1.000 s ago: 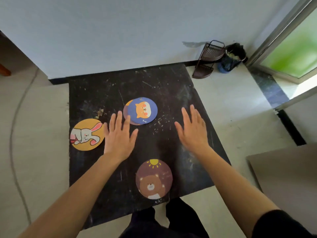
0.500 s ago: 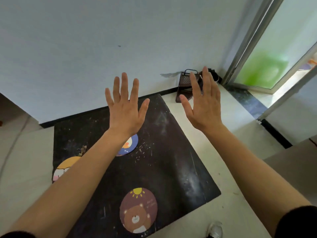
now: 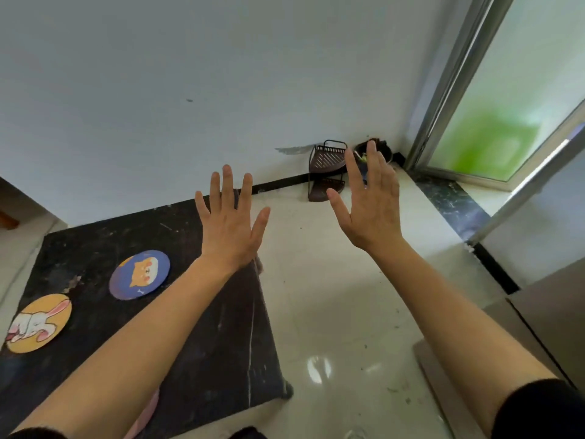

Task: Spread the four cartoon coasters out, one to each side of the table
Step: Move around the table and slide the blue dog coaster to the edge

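Observation:
A low black table (image 3: 218,353) fills the lower left. On it lies a blue coaster with an orange dog (image 3: 139,274), an orange edge of another coaster showing under its left rim. A yellow rabbit coaster (image 3: 38,322) sits at the table's left edge. A pink sliver (image 3: 144,416) shows beneath my left forearm; the bear coaster is hidden. My left hand (image 3: 229,228) is raised above the table's far right corner, fingers spread, holding nothing. My right hand (image 3: 370,201) is raised over the floor to the right, also open and empty.
A white wall runs behind the table. A brown wire corner rack (image 3: 326,172) and a dark bin (image 3: 384,150) stand in the corner. A sliding glass door (image 3: 493,122) is at the right, and a grey board (image 3: 547,315) lies at the lower right on the tiled floor.
Both hands lifted off the table and stay raised with fingers spread. The view has swung up and to the right, so the table and coasters shifted left and the bear coaster left sight.

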A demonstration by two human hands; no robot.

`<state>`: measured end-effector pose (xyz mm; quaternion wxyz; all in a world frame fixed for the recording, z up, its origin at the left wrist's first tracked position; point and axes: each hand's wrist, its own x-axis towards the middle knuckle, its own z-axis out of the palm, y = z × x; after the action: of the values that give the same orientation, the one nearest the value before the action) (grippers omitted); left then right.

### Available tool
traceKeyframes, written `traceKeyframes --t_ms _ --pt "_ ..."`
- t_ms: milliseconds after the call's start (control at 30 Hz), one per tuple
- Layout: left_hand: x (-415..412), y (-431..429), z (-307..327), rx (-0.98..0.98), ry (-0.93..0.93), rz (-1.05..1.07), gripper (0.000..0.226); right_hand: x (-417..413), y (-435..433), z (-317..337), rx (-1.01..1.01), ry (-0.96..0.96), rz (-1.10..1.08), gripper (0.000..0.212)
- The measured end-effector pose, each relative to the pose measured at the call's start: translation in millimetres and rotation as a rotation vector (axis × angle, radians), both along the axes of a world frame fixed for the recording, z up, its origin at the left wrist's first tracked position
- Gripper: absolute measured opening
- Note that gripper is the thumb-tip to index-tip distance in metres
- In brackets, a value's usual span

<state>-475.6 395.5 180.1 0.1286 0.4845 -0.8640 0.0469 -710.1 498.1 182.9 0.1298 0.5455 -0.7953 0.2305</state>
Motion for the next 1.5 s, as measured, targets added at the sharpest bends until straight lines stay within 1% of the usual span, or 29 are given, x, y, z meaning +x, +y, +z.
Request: traceKeyframes --t_ms 133,400,500,633,767,900,1000,1300,1367,1500 --pt "-52.2 11.4 5.1 0.009 -0.010 0.010 0.072 -60.1 -0.4 -0.3 0.039 -0.031 0.033 0.072" --pt "-110.6 -39.0 -14.5 0.033 0.033 0.137 0.072 -115.5 -72.8 -16.8 0.080 -0.025 0.159 0.071" --pt "-131.2 -74.5 -27.6 0.049 0.059 0.194 0.072 -135.0 -116.5 -21.2 0.081 0.024 0.210 0.071" --pt "-149.3 -139.6 -45.6 0.108 0.054 0.266 0.072 -157.4 -194.0 -25.2 0.160 0.070 0.242 0.071" --pt "-141.2 -198.2 -43.9 0.132 0.059 0.352 0.072 -158.6 -279.0 -18.7 0.241 0.068 0.342 0.071" --pt "-113.5 -237.9 -26.4 0.127 0.050 0.465 0.072 -131.7 -354.2 -10.7 0.259 0.055 0.457 0.071" --pt "-84.5 -250.5 -21.4 0.125 0.026 0.582 0.072 -95.4 -399.3 -9.3 0.268 0.050 0.588 0.070" --pt "9.3 -248.9 -32.1 0.175 0.075 1.073 0.069 50.8 -510.5 -32.7 0.310 0.075 1.035 0.069" --pt "23.7 -243.6 -40.7 0.210 0.113 1.203 0.068 80.1 -525.8 -42.8 0.328 0.069 1.132 0.069" --pt "32.7 -230.5 -57.7 0.303 0.252 1.462 0.069 128.3 -550.7 -66.7 0.403 0.065 1.341 0.069"
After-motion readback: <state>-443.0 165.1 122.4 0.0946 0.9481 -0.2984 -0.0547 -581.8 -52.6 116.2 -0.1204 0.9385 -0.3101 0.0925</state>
